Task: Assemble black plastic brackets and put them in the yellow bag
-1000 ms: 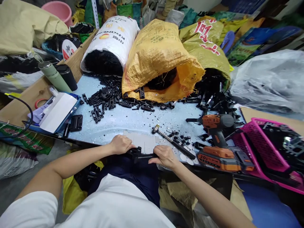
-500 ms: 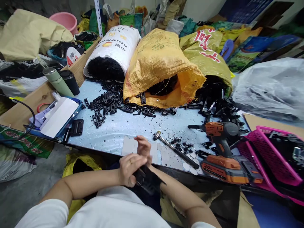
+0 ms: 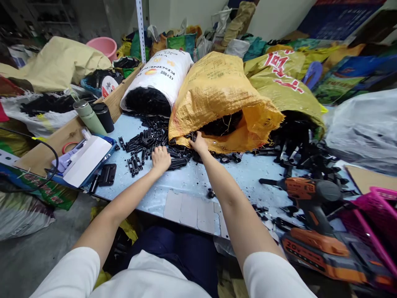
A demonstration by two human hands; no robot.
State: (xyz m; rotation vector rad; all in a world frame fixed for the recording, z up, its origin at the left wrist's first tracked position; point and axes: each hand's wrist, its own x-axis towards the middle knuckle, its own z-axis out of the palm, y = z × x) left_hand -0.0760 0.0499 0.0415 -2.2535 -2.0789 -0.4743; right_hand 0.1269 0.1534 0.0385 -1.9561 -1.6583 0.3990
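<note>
My left hand [image 3: 161, 159] is over the heap of small black slotted plastic parts [image 3: 143, 142] on the blue table. Its fingers curl down, and whatever is under them is hidden. Just right of it lie longer black pieces [image 3: 178, 163]. My right hand [image 3: 199, 143] reaches to the mouth of the orange woven sack [image 3: 214, 87], thumb and fingers closed on a black plastic part [image 3: 194, 135] at the lower lip. More dark contents show inside the sack. Beneath my right forearm, the hammer [image 3: 211, 193] shows only its head.
A white sack [image 3: 158, 76] and an olive sack [image 3: 279, 85] flank the orange one, both spilling black parts. An orange cordless drill [image 3: 313, 190] and a pink basket [image 3: 376, 207] stand right. Grey cardboard pieces [image 3: 189, 211] line the front edge. A green flask [image 3: 89, 117] stands left.
Both hands were together near my body with a blurred dark object. They have moved apart and forward, the left to the parts heap, the right to the orange sack. The view has shifted.
</note>
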